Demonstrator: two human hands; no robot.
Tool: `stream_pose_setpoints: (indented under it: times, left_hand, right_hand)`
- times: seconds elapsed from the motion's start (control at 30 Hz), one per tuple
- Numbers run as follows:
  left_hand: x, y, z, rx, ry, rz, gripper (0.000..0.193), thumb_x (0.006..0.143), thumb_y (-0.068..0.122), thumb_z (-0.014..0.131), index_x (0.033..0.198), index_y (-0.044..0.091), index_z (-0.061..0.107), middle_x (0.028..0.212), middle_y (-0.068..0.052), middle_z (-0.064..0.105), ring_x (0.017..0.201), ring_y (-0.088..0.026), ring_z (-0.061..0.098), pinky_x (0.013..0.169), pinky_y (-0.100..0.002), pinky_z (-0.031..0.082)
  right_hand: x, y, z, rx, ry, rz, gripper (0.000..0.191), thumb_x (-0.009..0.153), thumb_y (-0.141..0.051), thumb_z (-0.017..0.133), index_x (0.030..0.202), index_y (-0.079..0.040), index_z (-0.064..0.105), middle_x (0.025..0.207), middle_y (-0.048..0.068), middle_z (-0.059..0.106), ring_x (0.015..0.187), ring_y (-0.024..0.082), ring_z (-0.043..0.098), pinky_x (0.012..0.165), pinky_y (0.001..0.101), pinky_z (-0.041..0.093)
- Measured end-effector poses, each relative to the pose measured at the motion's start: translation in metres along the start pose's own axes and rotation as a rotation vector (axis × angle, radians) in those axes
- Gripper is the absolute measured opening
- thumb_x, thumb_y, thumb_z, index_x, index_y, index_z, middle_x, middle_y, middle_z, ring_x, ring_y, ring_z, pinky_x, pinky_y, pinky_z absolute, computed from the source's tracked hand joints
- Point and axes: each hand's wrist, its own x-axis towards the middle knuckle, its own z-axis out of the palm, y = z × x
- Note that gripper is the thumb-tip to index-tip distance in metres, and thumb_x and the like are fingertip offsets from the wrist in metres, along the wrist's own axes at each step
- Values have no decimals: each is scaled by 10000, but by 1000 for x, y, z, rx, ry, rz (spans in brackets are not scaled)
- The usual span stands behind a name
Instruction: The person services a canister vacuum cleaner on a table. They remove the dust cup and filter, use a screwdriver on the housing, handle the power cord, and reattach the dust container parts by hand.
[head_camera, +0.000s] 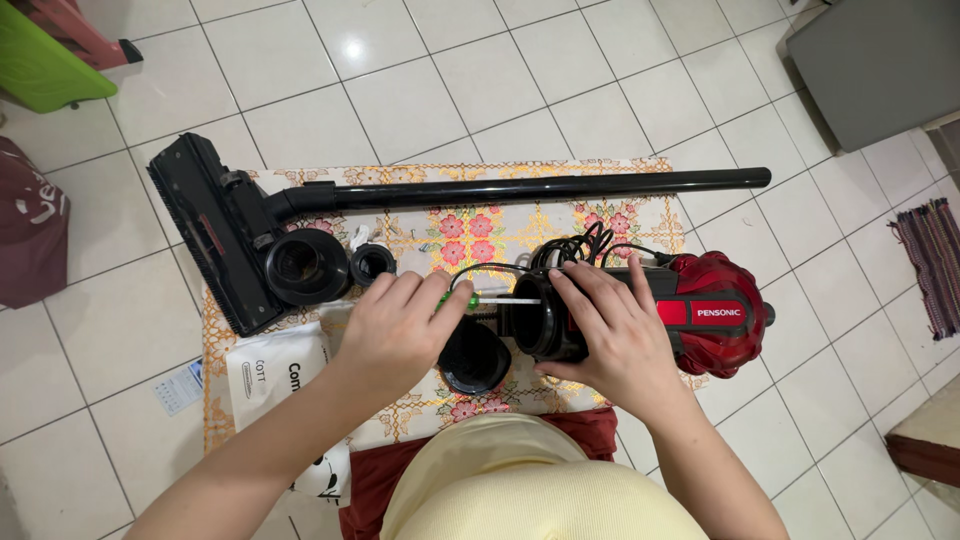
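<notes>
Gripping a glossy red-and-black vacuum body (690, 315), right hand (615, 335); left hand (395, 330) pinches a thin swab (500, 300).

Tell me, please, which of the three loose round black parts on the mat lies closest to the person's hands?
The black cup-shaped part lying just below the left hand. The large ring and the small ring sit further away, by the floor brush head.

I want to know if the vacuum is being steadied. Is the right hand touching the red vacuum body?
Touching. The head view shows the right hand laid over the black front end of the vacuum body, fingers draped across it.
</notes>
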Motion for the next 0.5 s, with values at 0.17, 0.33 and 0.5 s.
stream_pose_setpoints:
  times: [0.17,0.33,0.5]
  left_hand:
    - [-6,1,0,-14,9,-61,367,829,113,659,1173,-9,702,937,-54,604,870,-215,575,758,-355,456]
    - [-12,1,-3,-76,-68,-152,394,875,123,651,1249,5,682,915,-48,586,858,-226,550,760,-371,446]
    - [-14,1,-5,-8,-104,-177,441,779,115,608,1218,117,654,955,-37,595,919,-242,559,787,-408,445]
  right_hand:
    - [-4,1,-1,-32,42,-22,1023,522,-499,898,1382,-63,557,1353,112,600,1248,304,586,1179,612,295]
    - [-6,1,-4,-77,59,-27,960,567,-544,885,1355,-79,597,1340,100,620,1233,286,599,1195,606,259]
    - [-7,0,-8,-110,49,-11,909,618,-588,872,1329,-75,632,1302,102,641,1215,290,610,1205,594,254]
